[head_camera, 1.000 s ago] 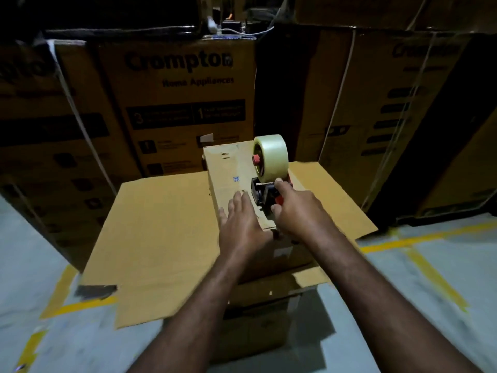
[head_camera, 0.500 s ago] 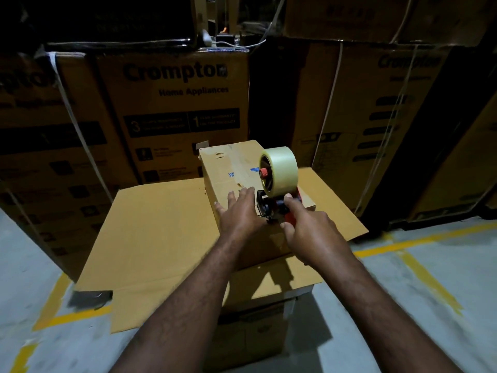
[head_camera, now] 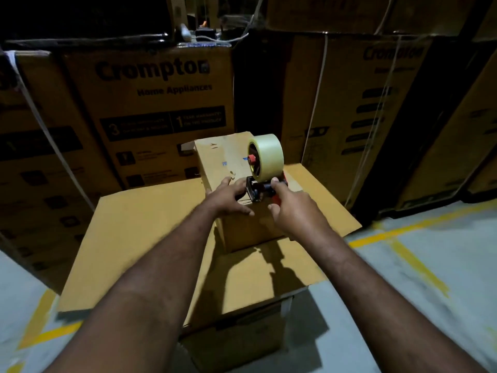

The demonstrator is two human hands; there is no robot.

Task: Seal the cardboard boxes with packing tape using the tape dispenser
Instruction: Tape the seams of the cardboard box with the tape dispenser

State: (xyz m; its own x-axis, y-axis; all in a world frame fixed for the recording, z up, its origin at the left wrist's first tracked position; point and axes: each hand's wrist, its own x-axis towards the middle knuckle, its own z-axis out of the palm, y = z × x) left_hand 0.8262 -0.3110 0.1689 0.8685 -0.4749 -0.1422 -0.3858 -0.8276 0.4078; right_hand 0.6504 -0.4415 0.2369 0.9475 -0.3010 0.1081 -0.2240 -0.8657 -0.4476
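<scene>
Warehouse floor (head_camera: 435, 286): grey concrete, marked with yellow painted lines (head_camera: 418, 263). Backdrop: tall brown printed cartons (head_camera: 150, 109) reading "Crompton Home Appliances", stacked close and bound with white straps. Work surface: a flat sheet of tan cardboard (head_camera: 139, 238) laid across a lower brown carton (head_camera: 242, 337). On it stood a small brown cardboard box (head_camera: 223, 160). A black-and-red tape dispenser (head_camera: 256, 188) carrying a pale translucent tape roll (head_camera: 269, 154) sat upright on the box top near its front edge. Left hand (head_camera: 228, 197) lay flat on the box top, fingers spread. Right hand (head_camera: 295, 211) grasped the dispenser's handle.
</scene>
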